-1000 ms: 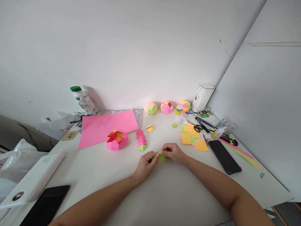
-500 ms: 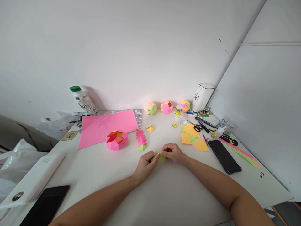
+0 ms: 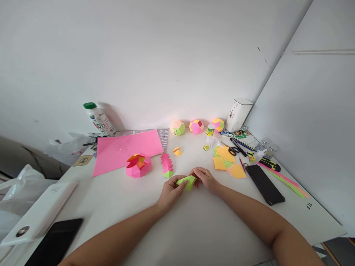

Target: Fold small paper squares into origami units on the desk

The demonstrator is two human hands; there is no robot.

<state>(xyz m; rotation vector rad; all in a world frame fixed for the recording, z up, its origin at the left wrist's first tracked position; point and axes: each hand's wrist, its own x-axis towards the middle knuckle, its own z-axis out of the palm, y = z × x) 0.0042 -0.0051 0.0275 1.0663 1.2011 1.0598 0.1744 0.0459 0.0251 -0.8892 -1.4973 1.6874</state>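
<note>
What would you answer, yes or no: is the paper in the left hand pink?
No, the paper held in the left hand is light green, whereas the pink folded pieces lie apart on the table.

Single head-worn camera, facing forward and down across the table (image 3: 216, 229). Range: near; left hand (image 3: 171, 191) and right hand (image 3: 206, 180) appear below frame centre, toward 6 o'clock. Back wall (image 3: 155, 55): 12 o'clock. Side panel (image 3: 316, 125): 3 o'clock.
</note>
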